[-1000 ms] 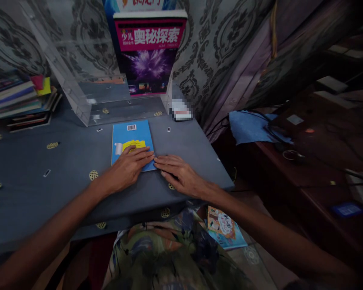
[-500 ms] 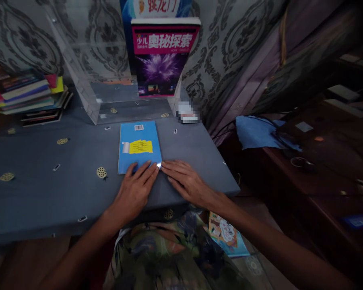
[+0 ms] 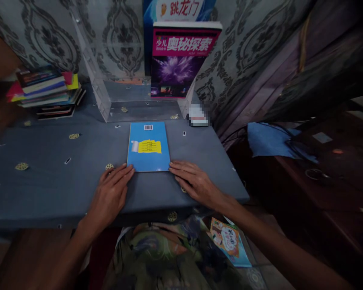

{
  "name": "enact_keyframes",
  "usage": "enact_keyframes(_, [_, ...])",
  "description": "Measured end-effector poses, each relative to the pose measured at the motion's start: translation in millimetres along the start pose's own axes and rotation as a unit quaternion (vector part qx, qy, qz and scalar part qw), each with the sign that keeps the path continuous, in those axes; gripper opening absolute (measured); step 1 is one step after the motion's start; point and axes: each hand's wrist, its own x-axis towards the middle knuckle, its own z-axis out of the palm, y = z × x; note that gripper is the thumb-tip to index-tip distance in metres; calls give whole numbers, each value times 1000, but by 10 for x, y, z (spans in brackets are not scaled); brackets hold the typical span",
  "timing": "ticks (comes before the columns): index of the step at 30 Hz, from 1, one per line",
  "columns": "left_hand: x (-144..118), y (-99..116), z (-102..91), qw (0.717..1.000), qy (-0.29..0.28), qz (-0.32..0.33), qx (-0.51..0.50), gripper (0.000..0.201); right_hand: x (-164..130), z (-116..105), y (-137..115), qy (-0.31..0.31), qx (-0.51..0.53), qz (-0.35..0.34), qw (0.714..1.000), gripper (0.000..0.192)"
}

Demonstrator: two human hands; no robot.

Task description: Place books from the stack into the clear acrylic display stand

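On grey table [image 3: 48,189], blue book [image 3: 148,146] lies flat, back cover up, in front of clear acrylic stand [image 3: 109,80]. L hand [image 3: 110,195] & R hand [image 3: 196,183] both flat, fingers spread, tips at book's near corners, nothing gripped. Step looks like squaring/positioning; next prob needs a grip under both corners to lift.

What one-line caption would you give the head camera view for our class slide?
Left hand and right hand rest flat at the near corners of a blue book on a grey table.
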Motion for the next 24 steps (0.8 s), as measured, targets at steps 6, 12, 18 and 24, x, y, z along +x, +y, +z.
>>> enact_keyframes(6, [269, 156, 38, 997, -33, 26, 58, 36, 133, -18, 87, -20, 8, 9, 1000, 35])
enact_keyframes(12, [654, 375, 197, 989, -83, 79, 94, 36, 202, -46, 143, 4, 88, 26, 996, 36])
enact_keyframes(18, [835, 419, 237, 978, -107, 109, 141, 33, 191, -76, 161, 10, 145, 58, 988, 41])
enact_keyframes(24, [844, 392, 199, 971, -122, 129, 159, 34, 181, -79, 166, 26, 203, 87, 975, 41])
